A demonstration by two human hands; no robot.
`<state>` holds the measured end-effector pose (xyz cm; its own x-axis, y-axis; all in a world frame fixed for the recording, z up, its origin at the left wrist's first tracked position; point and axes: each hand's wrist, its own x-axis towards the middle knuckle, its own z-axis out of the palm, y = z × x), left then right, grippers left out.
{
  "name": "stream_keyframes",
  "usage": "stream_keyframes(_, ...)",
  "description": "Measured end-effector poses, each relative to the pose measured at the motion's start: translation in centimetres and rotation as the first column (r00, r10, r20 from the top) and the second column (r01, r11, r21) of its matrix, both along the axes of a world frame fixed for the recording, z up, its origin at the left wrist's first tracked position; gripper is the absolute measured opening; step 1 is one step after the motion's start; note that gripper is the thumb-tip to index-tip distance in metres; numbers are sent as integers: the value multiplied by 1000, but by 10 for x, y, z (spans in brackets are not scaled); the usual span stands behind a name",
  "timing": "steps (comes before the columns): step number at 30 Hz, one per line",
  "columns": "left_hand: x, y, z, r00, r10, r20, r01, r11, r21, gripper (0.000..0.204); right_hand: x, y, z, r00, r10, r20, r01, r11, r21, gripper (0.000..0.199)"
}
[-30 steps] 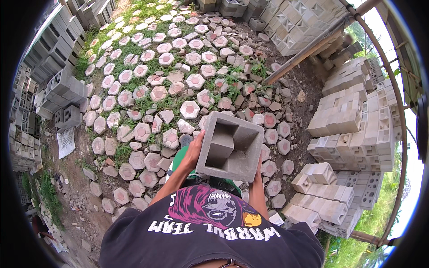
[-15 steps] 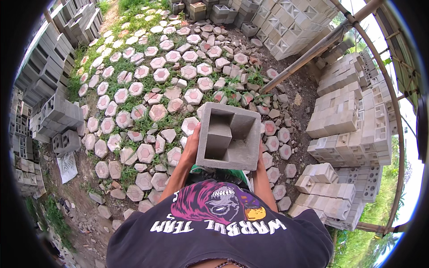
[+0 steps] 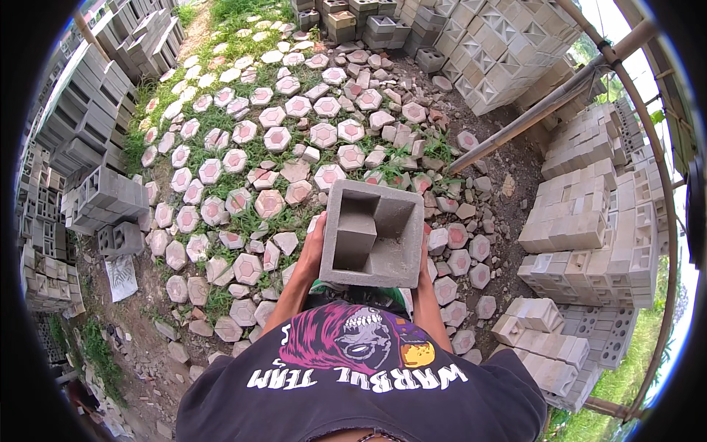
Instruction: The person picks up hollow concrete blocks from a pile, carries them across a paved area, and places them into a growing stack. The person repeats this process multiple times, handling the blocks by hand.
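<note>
A grey concrete block is held up in front of my torso, its hollow side facing up and showing a stepped inner corner. My left hand presses along the block's left side, fingers mostly hidden behind it. Against the right side sits my right hand, of which only a narrow part shows. Both hands grip the block between them. Below it, a bit of green cloth shows past the block's lower edge.
Hexagonal pavers with pink centres lie in grass and rubble ahead. Pale blocks are stacked on the right, grey blocks on the left. A slanting bamboo pole stands at the right. A white sack lies at the left.
The view has turned a little to the left, so the surroundings shift right. The block stays in both hands, slightly lower and further left in the picture.
</note>
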<state>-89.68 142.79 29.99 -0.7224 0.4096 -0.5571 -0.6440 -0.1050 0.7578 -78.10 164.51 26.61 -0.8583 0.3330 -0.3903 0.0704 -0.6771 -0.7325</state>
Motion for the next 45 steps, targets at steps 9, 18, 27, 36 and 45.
stream_keyframes(9,-59,89,-2,992,-126,21,126,991,-41,65,-34,88,0,999,-35,9,35,999,-25,64)
stream_keyframes(18,-110,127,19,968,-250,28,250,947,-202,74,-70,116,-3,993,-106,50,109,992,-68,63)
stream_keyframes(27,-210,145,-2,952,-307,-19,298,935,-192,73,-148,114,-7,976,-204,78,210,975,-72,63)
stream_keyframes(36,-330,142,-6,943,-332,10,332,937,-109,71,-257,105,-11,962,-264,70,268,961,-64,62)
stream_keyframes(45,-392,141,-25,951,-305,58,308,949,-68,70,-334,110,-15,958,-279,63,284,955,-90,62)
